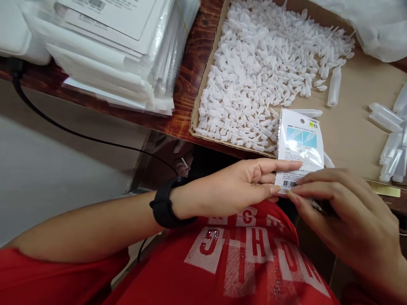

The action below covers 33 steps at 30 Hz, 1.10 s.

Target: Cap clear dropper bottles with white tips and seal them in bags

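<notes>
A clear plastic packet with a printed card (pixel 300 146) is held over the front edge of the cardboard tray. It shows a barcode at its lower end, two blue pictures and a yellow price mark at the top. My left hand (pixel 251 182), with a black band on the wrist, grips the packet's left side, thumb and forefinger lying over its face. My right hand (pixel 346 212) pinches the packet's lower right edge, near the barcode; its other fingers are curled and partly hide that corner.
The shallow cardboard tray (pixel 352 140) holds a heap of small white nozzle caps (pixel 254 76) and several translucent bottles (pixel 386 118). Stacked plastic packets (pixel 127 55) lie at the upper left. A black cable (pixel 92 142) hangs below the table edge. A white plastic bag (pixel 378 25) sits at the upper right.
</notes>
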Each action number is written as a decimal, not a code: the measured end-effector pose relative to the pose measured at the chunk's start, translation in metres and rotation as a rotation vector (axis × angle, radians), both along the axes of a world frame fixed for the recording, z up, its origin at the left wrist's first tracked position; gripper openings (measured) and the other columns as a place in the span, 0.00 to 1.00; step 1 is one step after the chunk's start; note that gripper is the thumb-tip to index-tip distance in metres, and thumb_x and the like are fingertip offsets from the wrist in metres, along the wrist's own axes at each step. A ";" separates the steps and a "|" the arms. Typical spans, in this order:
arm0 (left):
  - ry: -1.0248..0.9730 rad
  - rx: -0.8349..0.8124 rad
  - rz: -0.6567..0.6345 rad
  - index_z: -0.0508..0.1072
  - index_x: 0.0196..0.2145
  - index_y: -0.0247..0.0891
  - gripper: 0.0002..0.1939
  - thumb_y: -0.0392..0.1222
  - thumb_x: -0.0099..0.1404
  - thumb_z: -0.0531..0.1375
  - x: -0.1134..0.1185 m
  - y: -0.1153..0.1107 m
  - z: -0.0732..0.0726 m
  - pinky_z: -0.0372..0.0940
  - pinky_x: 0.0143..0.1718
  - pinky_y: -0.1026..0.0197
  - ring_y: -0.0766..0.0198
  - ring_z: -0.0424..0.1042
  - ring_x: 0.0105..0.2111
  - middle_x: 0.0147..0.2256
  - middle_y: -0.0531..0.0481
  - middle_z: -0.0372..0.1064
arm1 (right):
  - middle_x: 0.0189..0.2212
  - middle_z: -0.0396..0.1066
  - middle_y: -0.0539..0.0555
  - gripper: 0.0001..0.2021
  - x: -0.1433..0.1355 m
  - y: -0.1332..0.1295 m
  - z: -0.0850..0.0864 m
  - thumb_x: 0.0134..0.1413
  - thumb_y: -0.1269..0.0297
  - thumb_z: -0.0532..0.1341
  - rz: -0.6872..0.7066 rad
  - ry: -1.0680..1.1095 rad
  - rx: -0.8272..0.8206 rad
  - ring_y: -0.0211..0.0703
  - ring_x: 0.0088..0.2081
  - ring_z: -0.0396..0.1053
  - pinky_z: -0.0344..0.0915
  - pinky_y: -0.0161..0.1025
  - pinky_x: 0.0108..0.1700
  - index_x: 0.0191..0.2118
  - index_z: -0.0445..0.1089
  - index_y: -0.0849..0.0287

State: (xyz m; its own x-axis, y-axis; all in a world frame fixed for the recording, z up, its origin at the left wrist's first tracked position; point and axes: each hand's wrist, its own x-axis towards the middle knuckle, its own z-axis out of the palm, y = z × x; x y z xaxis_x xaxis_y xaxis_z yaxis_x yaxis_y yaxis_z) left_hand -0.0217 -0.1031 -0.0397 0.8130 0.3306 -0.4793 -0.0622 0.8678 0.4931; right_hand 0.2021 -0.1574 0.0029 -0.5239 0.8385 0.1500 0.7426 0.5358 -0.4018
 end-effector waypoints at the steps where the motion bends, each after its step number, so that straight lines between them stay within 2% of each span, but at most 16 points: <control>1: -0.006 -0.015 -0.003 0.67 0.72 0.46 0.28 0.31 0.78 0.58 -0.001 0.001 0.000 0.70 0.50 0.66 0.69 0.82 0.46 0.53 0.48 0.84 | 0.38 0.79 0.54 0.02 -0.001 0.005 0.001 0.68 0.70 0.67 -0.016 -0.006 -0.033 0.44 0.40 0.76 0.70 0.44 0.44 0.43 0.74 0.57; 5: -0.025 -0.065 0.006 0.66 0.73 0.44 0.32 0.27 0.75 0.58 -0.002 0.003 0.000 0.71 0.51 0.66 0.67 0.82 0.48 0.56 0.45 0.82 | 0.36 0.77 0.53 0.03 -0.002 0.016 0.004 0.71 0.66 0.64 -0.020 -0.014 -0.117 0.42 0.39 0.76 0.70 0.42 0.42 0.41 0.73 0.55; 7: -0.035 -0.060 0.010 0.68 0.72 0.44 0.33 0.26 0.73 0.59 -0.003 0.003 0.000 0.71 0.46 0.68 0.68 0.82 0.42 0.52 0.47 0.84 | 0.36 0.77 0.53 0.04 -0.002 0.019 0.005 0.72 0.66 0.63 -0.022 -0.015 -0.135 0.42 0.38 0.76 0.70 0.42 0.41 0.41 0.73 0.55; 9: -0.036 -0.048 0.005 0.69 0.71 0.45 0.34 0.26 0.71 0.60 -0.005 0.004 0.001 0.71 0.40 0.70 0.71 0.80 0.35 0.42 0.52 0.84 | 0.36 0.77 0.53 0.04 -0.003 0.019 0.006 0.72 0.67 0.63 -0.027 -0.015 -0.146 0.41 0.38 0.76 0.70 0.41 0.41 0.41 0.73 0.55; 11: -0.021 -0.046 -0.010 0.70 0.70 0.47 0.34 0.26 0.71 0.61 -0.006 0.004 0.001 0.71 0.39 0.71 0.72 0.79 0.33 0.36 0.56 0.83 | 0.36 0.77 0.53 0.04 -0.003 0.020 0.005 0.71 0.67 0.63 -0.034 -0.010 -0.153 0.41 0.39 0.76 0.70 0.40 0.42 0.40 0.73 0.55; 12: -0.020 -0.051 -0.011 0.70 0.70 0.48 0.34 0.26 0.71 0.62 -0.007 0.004 0.001 0.72 0.42 0.70 0.71 0.80 0.35 0.37 0.56 0.83 | 0.36 0.77 0.53 0.04 -0.004 0.020 0.004 0.71 0.67 0.64 -0.037 -0.007 -0.154 0.41 0.39 0.76 0.71 0.40 0.42 0.40 0.73 0.55; 14: -0.043 -0.066 0.011 0.69 0.71 0.45 0.33 0.27 0.72 0.62 -0.006 0.003 0.000 0.72 0.52 0.66 0.68 0.83 0.45 0.47 0.51 0.84 | 0.36 0.77 0.53 0.03 -0.004 0.020 0.003 0.71 0.67 0.64 -0.043 -0.002 -0.159 0.41 0.39 0.76 0.71 0.40 0.42 0.40 0.73 0.55; 16: -0.077 -0.069 0.042 0.67 0.72 0.42 0.32 0.28 0.73 0.63 -0.004 0.001 -0.002 0.70 0.60 0.63 0.63 0.80 0.56 0.58 0.45 0.81 | 0.36 0.77 0.53 0.03 -0.004 0.020 0.001 0.70 0.67 0.65 -0.048 -0.002 -0.159 0.42 0.39 0.76 0.71 0.41 0.42 0.40 0.73 0.55; 19: -0.096 -0.064 0.057 0.67 0.72 0.40 0.32 0.30 0.74 0.64 -0.003 -0.001 -0.004 0.68 0.65 0.60 0.58 0.75 0.64 0.64 0.41 0.75 | 0.36 0.76 0.53 0.03 -0.004 0.019 0.000 0.70 0.67 0.65 -0.053 0.001 -0.152 0.41 0.38 0.76 0.70 0.40 0.42 0.40 0.73 0.56; 30: -0.073 -0.049 0.061 0.66 0.73 0.40 0.31 0.27 0.75 0.60 -0.001 -0.004 -0.003 0.68 0.65 0.61 0.59 0.74 0.65 0.64 0.42 0.75 | 0.34 0.76 0.53 0.04 -0.006 0.019 -0.001 0.70 0.66 0.65 -0.060 -0.009 -0.135 0.43 0.36 0.76 0.71 0.43 0.39 0.40 0.72 0.54; 33: -0.062 -0.059 0.058 0.67 0.72 0.41 0.31 0.29 0.74 0.62 -0.003 -0.004 -0.002 0.70 0.62 0.61 0.59 0.78 0.61 0.62 0.42 0.77 | 0.35 0.76 0.53 0.03 -0.003 0.017 0.000 0.70 0.67 0.65 -0.047 0.009 -0.145 0.43 0.37 0.77 0.72 0.42 0.40 0.41 0.72 0.54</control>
